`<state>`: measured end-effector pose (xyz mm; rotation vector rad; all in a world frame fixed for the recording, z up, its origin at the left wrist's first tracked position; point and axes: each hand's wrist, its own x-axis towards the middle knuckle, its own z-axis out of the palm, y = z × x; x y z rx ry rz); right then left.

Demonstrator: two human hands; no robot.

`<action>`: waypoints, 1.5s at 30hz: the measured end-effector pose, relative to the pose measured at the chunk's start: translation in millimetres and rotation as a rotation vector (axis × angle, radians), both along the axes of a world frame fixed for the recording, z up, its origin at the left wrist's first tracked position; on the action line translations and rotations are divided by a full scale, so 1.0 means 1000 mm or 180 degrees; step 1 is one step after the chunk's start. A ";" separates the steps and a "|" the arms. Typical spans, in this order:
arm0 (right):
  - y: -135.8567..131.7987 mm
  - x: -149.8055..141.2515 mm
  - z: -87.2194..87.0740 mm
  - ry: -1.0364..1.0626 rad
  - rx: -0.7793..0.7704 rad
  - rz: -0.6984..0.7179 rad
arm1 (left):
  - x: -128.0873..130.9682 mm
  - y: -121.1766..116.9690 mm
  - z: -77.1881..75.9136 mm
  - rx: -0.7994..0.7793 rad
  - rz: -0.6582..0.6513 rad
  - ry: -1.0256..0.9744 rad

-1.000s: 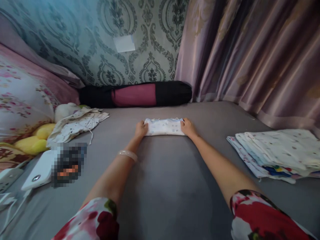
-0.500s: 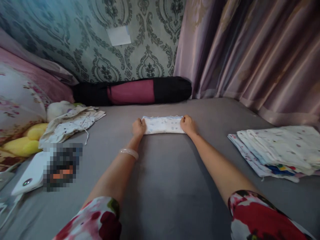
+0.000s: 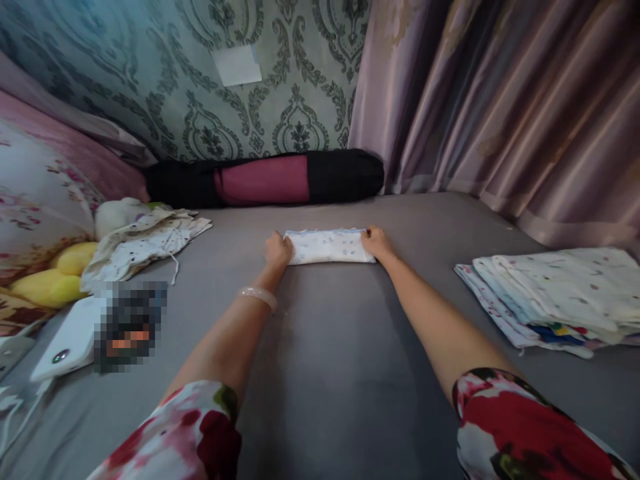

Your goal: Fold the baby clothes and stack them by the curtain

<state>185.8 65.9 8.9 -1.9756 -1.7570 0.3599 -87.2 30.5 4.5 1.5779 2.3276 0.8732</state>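
Note:
A small white printed cloth (image 3: 329,246), folded into a narrow strip, lies on the grey bed sheet (image 3: 330,373) in front of me. My left hand (image 3: 277,250) grips its left end with curled fingers. My right hand (image 3: 377,243) pinches its right end. Both arms reach straight forward, a pale bangle (image 3: 258,296) on the left wrist.
A stack of folded printed cloths (image 3: 555,293) sits at the right. Unfolded spotted garments (image 3: 145,240) lie at the left beside a yellow plush (image 3: 53,280) and a white device (image 3: 67,337). A black and maroon roll bag (image 3: 270,179) lies against the patterned wall; curtains hang at right.
Both hands stay on the ends of the folded cloth. The view has shifted slightly, so everything sits a little higher in the frame.

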 end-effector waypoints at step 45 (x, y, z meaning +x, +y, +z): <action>-0.051 -0.078 0.019 -0.0839 0.0191 0.1506 | 0.062 -0.027 0.019 0.0011 -0.1032 0.1341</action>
